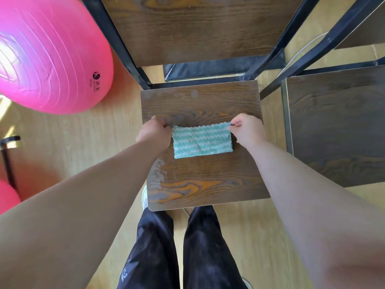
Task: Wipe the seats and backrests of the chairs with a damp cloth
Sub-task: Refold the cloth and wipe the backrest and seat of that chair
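Bare left hand (155,132), right hand (248,130), grips pinching folded teal-white zigzag cloth (202,141) on seat (204,184)

Nubby woven cloth (201,141); matt wood-grain seat (206,184); black metal frame (116,40).

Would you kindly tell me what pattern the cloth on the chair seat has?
The cloth has teal and white zigzag stripes, seen best in the head view.

Two bare arms stretch forward and inward toward the cloth (202,142). The left hand (155,132), knuckles up and fingers curled, pinches the cloth's far left corner. The right hand (246,130) pinches its far right corner between thumb and fingertips. The wrists sit one at each short edge of the cloth, hands level with each other.
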